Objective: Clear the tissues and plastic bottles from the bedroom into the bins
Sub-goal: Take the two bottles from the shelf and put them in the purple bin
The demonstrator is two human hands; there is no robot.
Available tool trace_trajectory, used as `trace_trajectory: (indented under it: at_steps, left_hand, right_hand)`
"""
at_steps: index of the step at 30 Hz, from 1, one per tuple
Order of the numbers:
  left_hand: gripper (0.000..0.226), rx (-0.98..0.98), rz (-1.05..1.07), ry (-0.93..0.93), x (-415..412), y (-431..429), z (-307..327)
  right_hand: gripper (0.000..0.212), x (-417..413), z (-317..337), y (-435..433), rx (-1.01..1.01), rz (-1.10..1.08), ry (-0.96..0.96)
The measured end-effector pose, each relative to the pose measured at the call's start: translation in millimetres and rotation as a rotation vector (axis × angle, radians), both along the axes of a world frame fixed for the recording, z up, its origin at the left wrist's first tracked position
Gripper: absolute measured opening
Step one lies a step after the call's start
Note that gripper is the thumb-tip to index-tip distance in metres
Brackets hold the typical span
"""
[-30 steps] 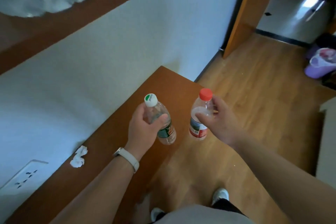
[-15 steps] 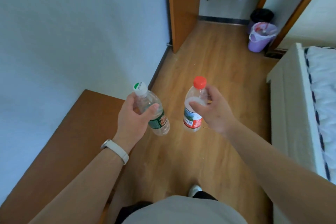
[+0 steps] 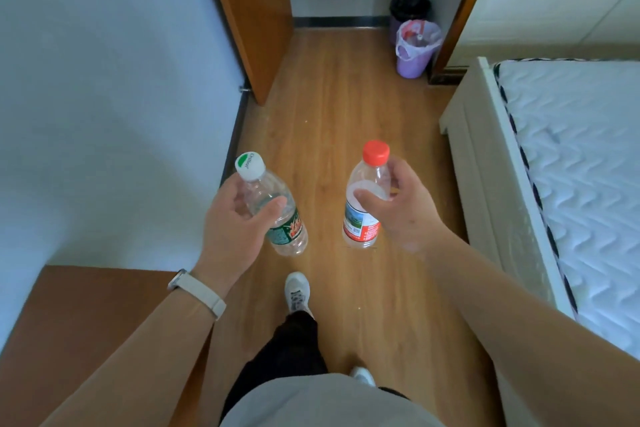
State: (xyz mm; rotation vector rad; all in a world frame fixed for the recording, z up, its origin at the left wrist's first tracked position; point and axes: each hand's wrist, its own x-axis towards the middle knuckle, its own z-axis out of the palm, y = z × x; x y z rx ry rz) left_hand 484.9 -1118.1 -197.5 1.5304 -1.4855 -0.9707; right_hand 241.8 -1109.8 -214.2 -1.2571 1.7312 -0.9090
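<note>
My left hand [image 3: 232, 226] grips a clear plastic bottle with a white cap and green label [image 3: 277, 215], tilted a little to the left. My right hand [image 3: 403, 206] holds a clear bottle with a red cap and red label [image 3: 363, 204], nearly upright. Both bottles hang above the wooden floor in front of me. Far ahead by the doorway stands a purple bin [image 3: 415, 48] lined with a pale bag, and a black bin [image 3: 409, 7] stands just behind it.
A white wall runs along the left, with a brown desk top [image 3: 86, 315] at lower left. An open wooden door [image 3: 256, 10] stands ahead on the left. The bed [image 3: 571, 163] with its white frame fills the right side. Wooden floor [image 3: 346, 107] leads between them to the bins.
The view has swung right, away from the desk and toward the doorway. The desk with its tissue has dropped out of sight, and the bed and both bins have come into view. Both bottles stay held.
</note>
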Motion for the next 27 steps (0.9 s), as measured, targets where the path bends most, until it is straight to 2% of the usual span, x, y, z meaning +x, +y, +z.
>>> trace_trajectory:
  at_steps: [8, 13, 16, 19, 27]
  left_hand:
    - [0.033, 0.056, -0.116, 0.101, 15, -156, -17]
    - [0.041, 0.066, -0.183, 0.073, 22, -242, -14]
    - [0.046, 0.071, -0.182, 0.077, 22, -280, -10]
    - [0.04, 0.074, -0.201, 0.078, 17, -311, -7]
    - [0.041, 0.096, -0.219, 0.017, -26, -399, -16]
  right_hand:
    - [0.042, 11, 6, -106, 0.064, -0.147, 0.077]
    - [0.049, 19, 18, -173, 0.033, -0.232, 0.093]
    - [0.048, 21, 22, -204, 0.027, -0.237, 0.091]
    - [0.044, 15, 23, -236, 0.023, -0.239, 0.113]
    - [0.041, -35, 4, -325, 0.035, -0.276, 0.079]
